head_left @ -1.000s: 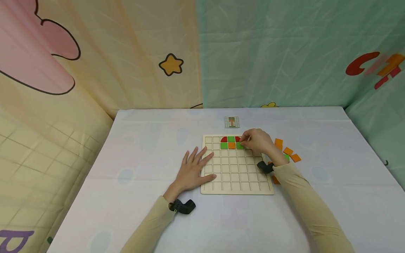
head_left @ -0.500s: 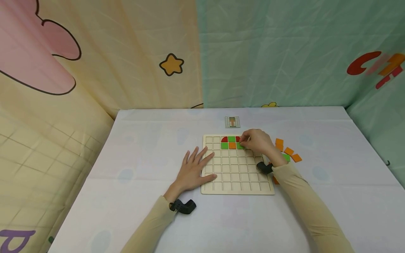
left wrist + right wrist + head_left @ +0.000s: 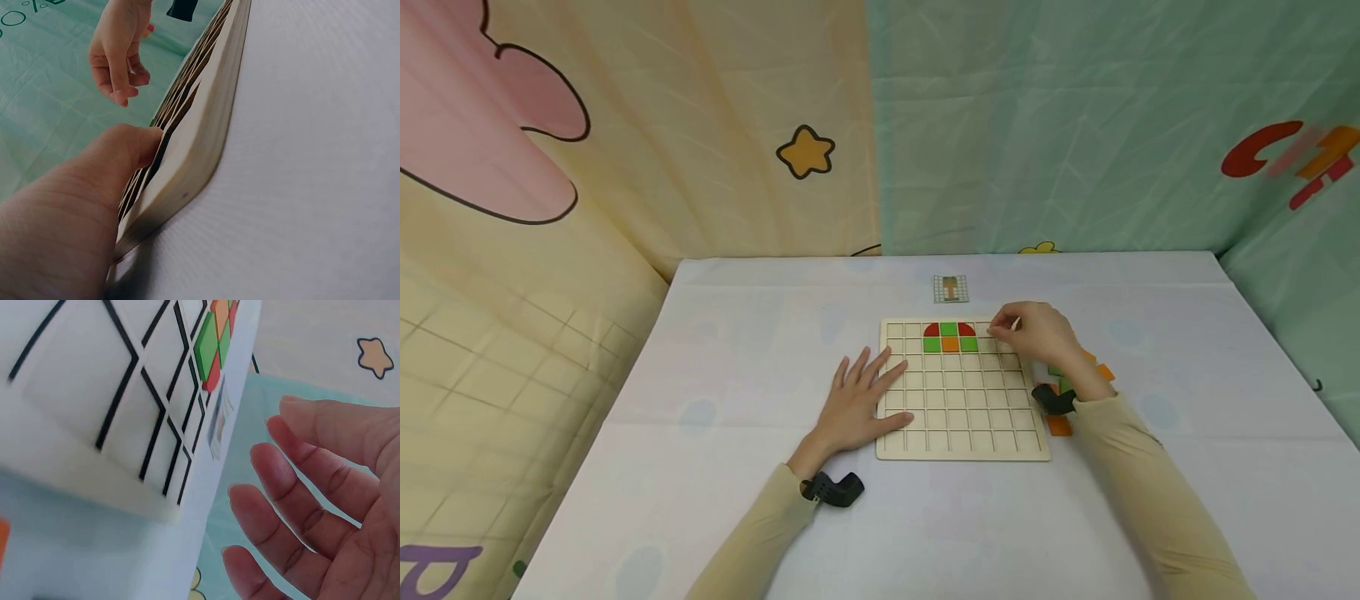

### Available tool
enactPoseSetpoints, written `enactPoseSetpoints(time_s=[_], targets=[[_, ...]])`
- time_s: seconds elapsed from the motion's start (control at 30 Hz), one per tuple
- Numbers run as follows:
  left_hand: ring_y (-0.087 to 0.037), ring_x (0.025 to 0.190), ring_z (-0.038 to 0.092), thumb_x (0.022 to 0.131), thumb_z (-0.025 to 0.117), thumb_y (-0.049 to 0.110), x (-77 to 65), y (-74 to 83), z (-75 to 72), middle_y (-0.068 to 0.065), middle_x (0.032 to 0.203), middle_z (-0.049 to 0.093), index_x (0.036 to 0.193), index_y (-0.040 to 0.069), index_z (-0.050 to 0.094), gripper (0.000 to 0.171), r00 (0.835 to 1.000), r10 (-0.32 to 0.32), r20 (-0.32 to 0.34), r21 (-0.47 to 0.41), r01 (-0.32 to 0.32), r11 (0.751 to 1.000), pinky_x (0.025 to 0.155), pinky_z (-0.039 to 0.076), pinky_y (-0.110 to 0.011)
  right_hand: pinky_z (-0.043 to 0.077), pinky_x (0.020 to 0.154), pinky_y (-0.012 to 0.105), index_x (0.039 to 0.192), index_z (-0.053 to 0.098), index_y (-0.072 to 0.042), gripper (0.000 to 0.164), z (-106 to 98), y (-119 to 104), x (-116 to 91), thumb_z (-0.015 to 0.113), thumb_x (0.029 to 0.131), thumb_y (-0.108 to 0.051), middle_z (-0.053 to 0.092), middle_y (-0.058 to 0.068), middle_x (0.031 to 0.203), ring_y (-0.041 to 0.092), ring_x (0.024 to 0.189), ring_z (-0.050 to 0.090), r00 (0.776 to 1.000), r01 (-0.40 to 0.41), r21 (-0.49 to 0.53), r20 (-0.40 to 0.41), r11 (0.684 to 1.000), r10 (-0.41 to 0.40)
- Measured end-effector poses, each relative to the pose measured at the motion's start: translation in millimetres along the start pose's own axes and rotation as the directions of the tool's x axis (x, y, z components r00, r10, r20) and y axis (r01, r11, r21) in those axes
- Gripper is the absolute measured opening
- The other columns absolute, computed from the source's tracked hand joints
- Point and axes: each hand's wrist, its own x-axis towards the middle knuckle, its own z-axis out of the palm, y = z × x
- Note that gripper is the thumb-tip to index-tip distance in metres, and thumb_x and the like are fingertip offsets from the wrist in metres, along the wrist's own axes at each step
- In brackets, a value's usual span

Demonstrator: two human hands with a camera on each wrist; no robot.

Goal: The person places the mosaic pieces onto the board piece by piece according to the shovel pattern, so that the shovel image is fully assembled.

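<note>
If the left hand (image 3: 850, 410) would push sideways, the pale wooden grid board (image 3: 970, 408) could slide on the white cloth-covered tabletop (image 3: 970, 533), and the six red, green and orange flat tiles (image 3: 950, 344), which sit together in its two far rows, might jump from their cells. Another risk, in my judgement: the right forearm passes so near the loose orange and green tiles (image 3: 1060, 427) beside the board that a low wrist could scatter them. The left hand is spread wide, its fingers resting on the board's left side. The right hand (image 3: 1037, 333) is loosely curved near the board's far right corner, its fingers apart and holding nothing.
</note>
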Motion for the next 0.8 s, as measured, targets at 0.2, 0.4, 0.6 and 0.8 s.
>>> enactPoseSetpoints(time_s=[0.2, 0.4, 0.6, 0.8], targets=[[-0.032, 0.143, 0.005, 0.087, 0.050, 0.062, 0.0, 0.2, -0.8, -0.004, 0.157, 0.016, 0.150, 0.023, 0.031, 0.077, 1.000, -0.004, 0.004, 0.003, 0.004, 1.000, 0.110, -0.001, -0.053, 0.043, 0.058, 0.035, 0.094, 0.071, -0.009, 0.020, -13.6, 8.7, -14.2, 0.065, 0.091, -0.028, 0.065, 0.003, 0.086, 0.020, 0.070, 0.054, 0.999, -0.011, -0.015, -0.039, 1.000, 0.011], [-0.032, 0.143, 0.004, 0.087, 0.050, 0.062, 0.0, 1.1, -1.7, -0.004, 0.157, 0.015, 0.150, 0.023, 0.030, 0.077, 1.000, -0.006, 0.016, 0.004, 0.006, 1.000, 0.110, -0.001, -0.053, 0.043, 0.057, 0.034, 0.094, 0.071, -0.009, 0.023, -22.9, 20.6, -27.0, 0.063, 0.092, -0.031, 0.065, 0.003, 0.087, 0.020, 0.070, 0.053, 0.997, -0.040, -0.020, -0.069, 0.999, 0.039], [-0.032, 0.143, 0.004, 0.087, 0.051, 0.061, -0.5, 2.1, -2.6, -0.005, 0.157, 0.016, 0.150, 0.023, 0.031, 0.076, 1.000, -0.009, 0.014, -0.004, 0.009, 1.000, 0.110, -0.002, -0.053, 0.043, 0.052, 0.033, 0.094, 0.070, -0.009, 0.023, -28.2, 30.6, -34.6, 0.065, 0.091, -0.031, 0.065, 0.003, 0.085, 0.018, 0.063, 0.055, 0.996, -0.064, 0.002, -0.069, 0.998, 0.064], [-0.032, 0.143, 0.004, 0.087, 0.050, 0.061, 0.3, 0.9, -0.6, -0.005, 0.157, 0.015, 0.151, 0.023, 0.030, 0.077, 1.000, -0.010, 0.012, 0.010, 0.010, 1.000, 0.110, -0.001, -0.053, 0.043, 0.059, 0.034, 0.095, 0.070, -0.008, 0.022, -30.1, 38.0, -38.1, 0.068, 0.088, -0.029, 0.066, 0.006, 0.088, 0.021, 0.071, 0.056, 0.993, -0.088, 0.006, -0.083, 0.996, 0.088]])
